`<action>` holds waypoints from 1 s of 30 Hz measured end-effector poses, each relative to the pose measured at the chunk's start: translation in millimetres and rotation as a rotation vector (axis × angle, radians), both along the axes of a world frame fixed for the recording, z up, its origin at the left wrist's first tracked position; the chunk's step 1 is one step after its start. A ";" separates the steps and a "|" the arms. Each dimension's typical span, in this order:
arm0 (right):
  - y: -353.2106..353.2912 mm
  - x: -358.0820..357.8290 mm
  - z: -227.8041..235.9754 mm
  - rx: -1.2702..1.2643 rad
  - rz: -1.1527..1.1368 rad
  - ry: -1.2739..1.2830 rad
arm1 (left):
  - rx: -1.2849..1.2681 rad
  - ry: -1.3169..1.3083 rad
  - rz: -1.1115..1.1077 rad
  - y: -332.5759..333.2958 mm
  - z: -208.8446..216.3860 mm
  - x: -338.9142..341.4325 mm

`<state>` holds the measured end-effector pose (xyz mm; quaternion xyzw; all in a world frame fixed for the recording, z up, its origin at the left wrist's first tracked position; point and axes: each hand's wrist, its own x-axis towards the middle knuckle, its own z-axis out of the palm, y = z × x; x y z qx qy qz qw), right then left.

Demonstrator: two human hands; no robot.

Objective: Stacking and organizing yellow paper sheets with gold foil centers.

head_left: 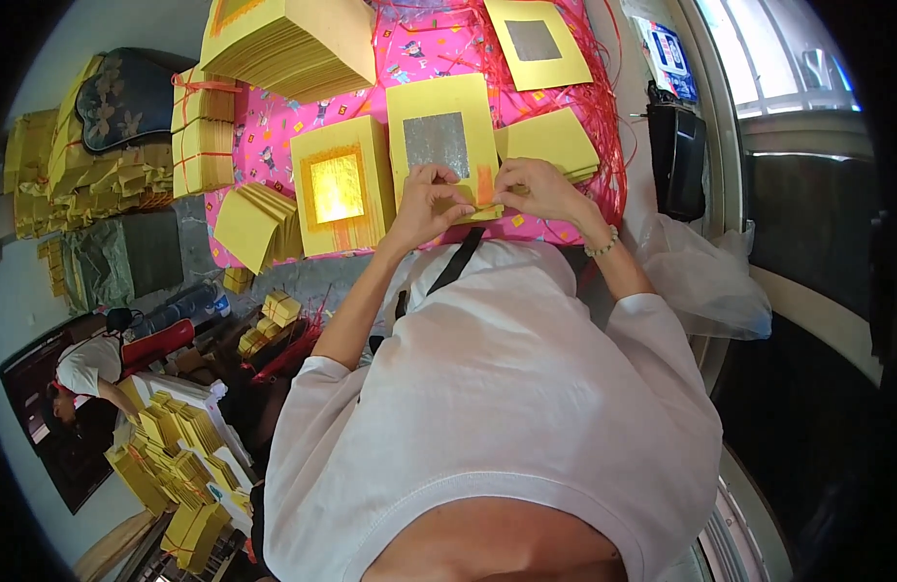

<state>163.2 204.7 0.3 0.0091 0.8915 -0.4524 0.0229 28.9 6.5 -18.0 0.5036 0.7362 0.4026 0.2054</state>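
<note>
Your right hand pinches the sheet's near edge on the worktop; your left hand curls there, grip unclear. Folding looks underway, unfinished.

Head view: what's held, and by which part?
Yellow paper with silver square: right hand appears to pinch its near edge, by the right corner. Left hand is at the near edge too, grip unclear.

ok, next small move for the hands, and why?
Probably crease the near edge of the nearest yellow rectangular paper sheet with a silver square: the left hand and right hand are both at that edge, which looks partly folded.
</note>
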 end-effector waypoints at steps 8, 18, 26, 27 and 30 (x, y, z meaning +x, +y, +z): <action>-1.8 0.2 -1.3 0.021 -0.016 0.065 | 0.002 0.030 -0.005 0.6 1.3 -1.0; -11.2 -14.8 29.6 0.176 -0.081 0.167 | 0.006 0.296 0.001 0.0 7.8 7.6; -5.2 -30.0 5.0 -0.360 -0.450 0.176 | 0.246 0.147 0.352 -3.4 30.4 -4.6; -8.2 -34.9 2.2 -0.440 -0.445 0.141 | 0.263 0.046 0.370 -7.1 38.9 -6.8; -15.6 -45.5 0.4 -0.475 -0.407 0.179 | 0.331 -0.045 0.355 -16.8 42.9 -16.6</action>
